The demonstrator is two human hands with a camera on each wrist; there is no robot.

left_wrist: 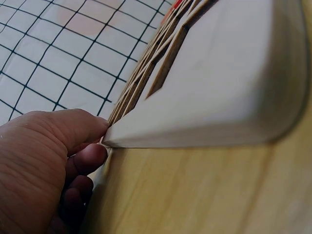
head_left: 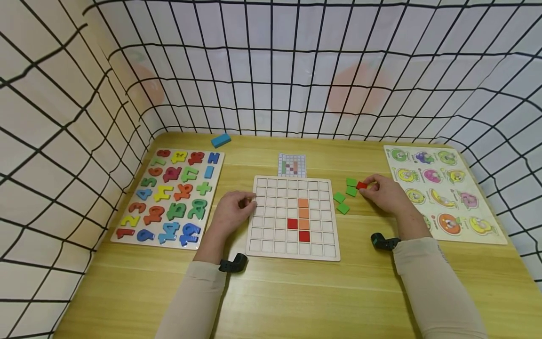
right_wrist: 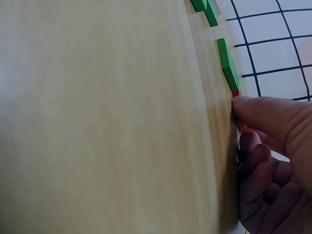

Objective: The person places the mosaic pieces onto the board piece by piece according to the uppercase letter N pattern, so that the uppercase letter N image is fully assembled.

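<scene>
A square wooden grid board (head_left: pixel 293 257) lies in the middle of the table. Three orange tiles (head_left: pixel 303 213) sit in one column, with one red tile (head_left: pixel 304 236) below them and another (head_left: pixel 292 223) to the left. My left hand (head_left: pixel 230 212) grips the board's left edge, thumb on top in the left wrist view. To the right of the board, my right hand (head_left: pixel 386 195) pinches a loose red tile (head_left: pixel 361 185) between thumb and fingers. Several green tiles (head_left: pixel 343 208) lie just left of that hand; the red tile is mostly covered by fingers in the right wrist view.
Behind the board lies a small pattern card (head_left: pixel 292 165). A number puzzle (head_left: pixel 199 241) is at the left, a fruit puzzle (head_left: pixel 461 235) at the right. One blue block (head_left: pixel 221 140) rests near the back edge. Black netting (head_left: pixel 271 66) rises around the table's back and sides.
</scene>
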